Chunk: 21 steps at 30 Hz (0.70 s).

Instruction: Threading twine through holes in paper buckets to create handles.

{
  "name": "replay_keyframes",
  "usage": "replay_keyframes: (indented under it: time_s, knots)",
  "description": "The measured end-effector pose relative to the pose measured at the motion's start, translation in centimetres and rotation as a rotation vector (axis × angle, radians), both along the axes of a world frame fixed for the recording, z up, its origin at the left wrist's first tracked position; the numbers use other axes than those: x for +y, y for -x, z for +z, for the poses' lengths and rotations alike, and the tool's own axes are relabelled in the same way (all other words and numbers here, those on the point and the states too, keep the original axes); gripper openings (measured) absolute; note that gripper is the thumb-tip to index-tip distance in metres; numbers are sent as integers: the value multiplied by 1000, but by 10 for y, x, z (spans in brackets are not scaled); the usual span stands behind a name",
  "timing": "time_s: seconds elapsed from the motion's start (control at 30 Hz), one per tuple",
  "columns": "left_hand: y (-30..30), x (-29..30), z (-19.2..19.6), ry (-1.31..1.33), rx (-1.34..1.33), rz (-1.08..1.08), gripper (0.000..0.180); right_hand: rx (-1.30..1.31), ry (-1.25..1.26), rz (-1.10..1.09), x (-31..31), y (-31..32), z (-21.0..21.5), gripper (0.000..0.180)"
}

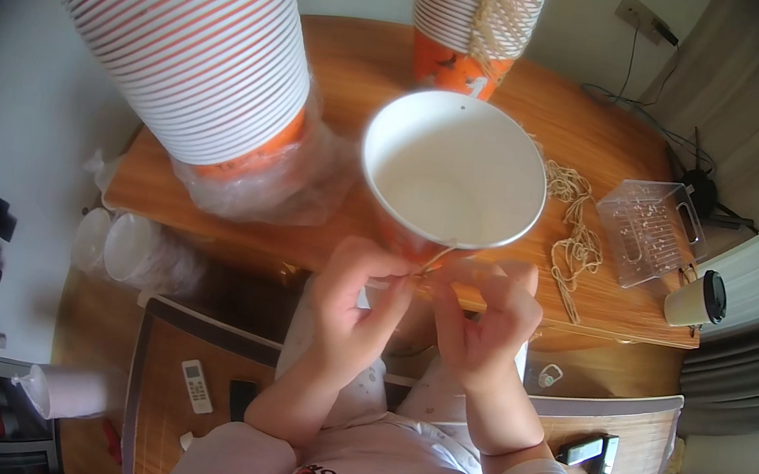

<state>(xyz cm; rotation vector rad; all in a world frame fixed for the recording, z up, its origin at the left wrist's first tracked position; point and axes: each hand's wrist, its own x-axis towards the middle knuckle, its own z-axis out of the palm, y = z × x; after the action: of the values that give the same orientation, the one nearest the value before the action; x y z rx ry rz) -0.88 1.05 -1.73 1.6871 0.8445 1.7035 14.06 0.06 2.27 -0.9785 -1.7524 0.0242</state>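
Observation:
A large white paper bucket [510,163] stands at the table's near edge, its open mouth toward me and a small hole in the far rim. At the near rim a thin tan cord [439,255] runs down to my fingertips. My left hand [357,303] pinches it between thumb and forefinger just below the rim. Close beside, my right hand [489,324] is closed with thumb and forefinger together at the same cord; its fingertips are slightly blurred. Fingers partly hide the front of the bucket. More tan cord [579,249] lies loose on the table to the right.
Tall stacks of nested orange-and-white buckets stand at the left [192,39] and back [459,51], cords draped over the back one. On the right are a clear plastic basket [632,242] and a lidded paper cup [692,301]. The wooden table [349,54] has a curved edge.

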Motion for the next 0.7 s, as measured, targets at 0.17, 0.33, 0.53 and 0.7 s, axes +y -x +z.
replay_keyframes:
  time_s: [0.17,0.33,0.53,0.7]
  knots:
    - [1,4,11,-158,104,179,20,-31,-71,-21,0,-1,4,27]
    - [0,5,20,-305,195,265,26,-204,-276,-65,-4,-5,15,25]
    - [2,8,18,-342,191,266,25,-225,-276,-60,-1,-1,17,25]
    - [3,12,19,-307,127,202,21,-45,-139,42,13,3,15,27]
